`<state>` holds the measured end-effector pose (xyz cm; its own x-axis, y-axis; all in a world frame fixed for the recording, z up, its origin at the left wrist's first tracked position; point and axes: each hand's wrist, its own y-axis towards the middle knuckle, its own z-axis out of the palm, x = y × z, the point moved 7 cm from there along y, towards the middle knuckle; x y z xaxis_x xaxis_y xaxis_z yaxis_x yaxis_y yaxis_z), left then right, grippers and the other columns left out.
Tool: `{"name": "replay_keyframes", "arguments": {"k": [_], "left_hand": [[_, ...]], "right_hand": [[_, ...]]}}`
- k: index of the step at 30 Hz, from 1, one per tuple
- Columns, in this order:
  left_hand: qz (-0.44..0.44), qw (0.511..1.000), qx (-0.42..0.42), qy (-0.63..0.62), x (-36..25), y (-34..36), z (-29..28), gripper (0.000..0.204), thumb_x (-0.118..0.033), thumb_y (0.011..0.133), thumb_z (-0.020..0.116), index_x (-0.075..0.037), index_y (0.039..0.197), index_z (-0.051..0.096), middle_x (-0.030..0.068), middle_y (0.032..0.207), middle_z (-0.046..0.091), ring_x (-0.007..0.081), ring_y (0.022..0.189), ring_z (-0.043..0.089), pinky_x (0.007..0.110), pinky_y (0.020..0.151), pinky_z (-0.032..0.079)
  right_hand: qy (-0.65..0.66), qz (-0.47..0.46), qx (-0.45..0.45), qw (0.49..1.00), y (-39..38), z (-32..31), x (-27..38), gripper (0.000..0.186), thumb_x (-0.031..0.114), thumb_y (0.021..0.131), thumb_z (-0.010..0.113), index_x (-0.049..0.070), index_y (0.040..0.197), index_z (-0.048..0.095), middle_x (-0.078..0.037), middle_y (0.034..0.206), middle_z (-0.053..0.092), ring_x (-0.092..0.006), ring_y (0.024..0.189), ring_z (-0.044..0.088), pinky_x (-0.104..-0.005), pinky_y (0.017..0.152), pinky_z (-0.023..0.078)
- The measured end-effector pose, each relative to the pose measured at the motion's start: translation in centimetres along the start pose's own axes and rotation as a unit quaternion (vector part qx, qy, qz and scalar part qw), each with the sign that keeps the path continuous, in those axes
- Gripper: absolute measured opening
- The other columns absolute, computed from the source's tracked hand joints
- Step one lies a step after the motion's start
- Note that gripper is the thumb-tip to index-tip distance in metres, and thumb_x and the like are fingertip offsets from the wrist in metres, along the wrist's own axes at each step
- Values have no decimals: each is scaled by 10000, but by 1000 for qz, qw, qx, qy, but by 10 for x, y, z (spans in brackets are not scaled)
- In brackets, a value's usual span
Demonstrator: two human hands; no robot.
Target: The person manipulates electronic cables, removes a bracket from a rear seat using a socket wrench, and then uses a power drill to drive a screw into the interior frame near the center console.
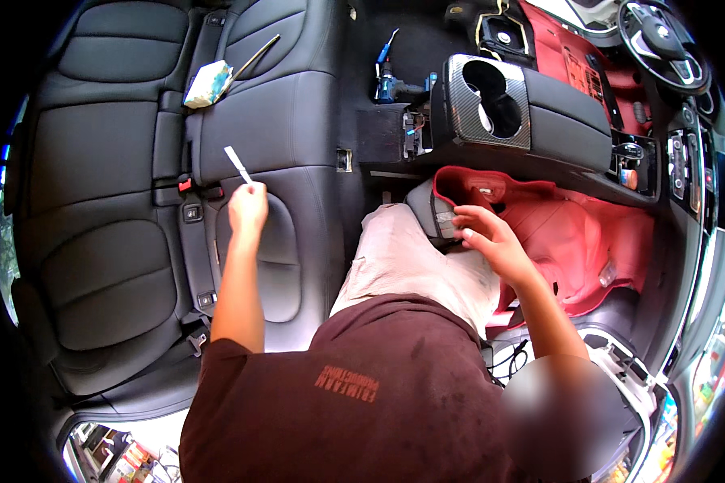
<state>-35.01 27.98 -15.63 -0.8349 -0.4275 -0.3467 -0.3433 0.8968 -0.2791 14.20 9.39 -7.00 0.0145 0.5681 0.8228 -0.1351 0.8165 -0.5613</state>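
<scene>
Black rear seat [282, 105], sponge [209, 84], cupholder console [491, 101].

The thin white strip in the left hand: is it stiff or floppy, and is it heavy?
The white strip stands straight above the left hand, pinched only at its lower end, so it is probably fairly stiff. It looks thin and narrow, so likely very light and easy to drop.

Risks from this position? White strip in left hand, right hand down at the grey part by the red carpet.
1. The left hand pinches the white strip only at its lower end, above the rear seat; it might slip or bend.
2. The right hand rests its fingers on the grey part at the red carpet edge rather than gripping it, so it may shift.
3. Loose tools lie behind the console and could be knocked.
</scene>
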Motion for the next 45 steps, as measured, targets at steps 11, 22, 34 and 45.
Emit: {"name": "replay_keyframes", "arguments": {"k": [11,22,34,45], "left_hand": [[293,837,439,-146,-139,-220,15,301,-290,948,740,-19,1078,757,167,1029,777,295,986,740,417,898,564],[-103,528,475,-696,-93,-240,74,370,-22,1087,536,36,1452,519,156,1439,615,256,1352,622,433,1232,457],[-132,466,412,-772,-97,-218,34,120,-124,1080,674,-58,1179,692,79,1054,767,165,973,776,261,857,675],[-151,427,432,-780,-105,-224,30,137,-165,1097,657,-39,1141,689,90,1018,772,167,910,790,242,756,689]], "right_hand": [[-438,-80,218,868,32,162,53,470,181,1052,609,59,1502,553,-202,1067,738,-340,919,728,-455,859,581],[-135,68,78,985,48,125,0,355,287,1133,619,65,1385,734,-12,991,738,-66,889,642,-272,790,562],[140,-19,115,983,36,156,38,349,322,1168,540,39,1304,693,30,911,607,-64,752,528,-234,676,438],[180,-11,106,978,32,157,50,346,326,1135,619,10,1201,742,8,890,611,-63,715,530,-229,622,429]]}}
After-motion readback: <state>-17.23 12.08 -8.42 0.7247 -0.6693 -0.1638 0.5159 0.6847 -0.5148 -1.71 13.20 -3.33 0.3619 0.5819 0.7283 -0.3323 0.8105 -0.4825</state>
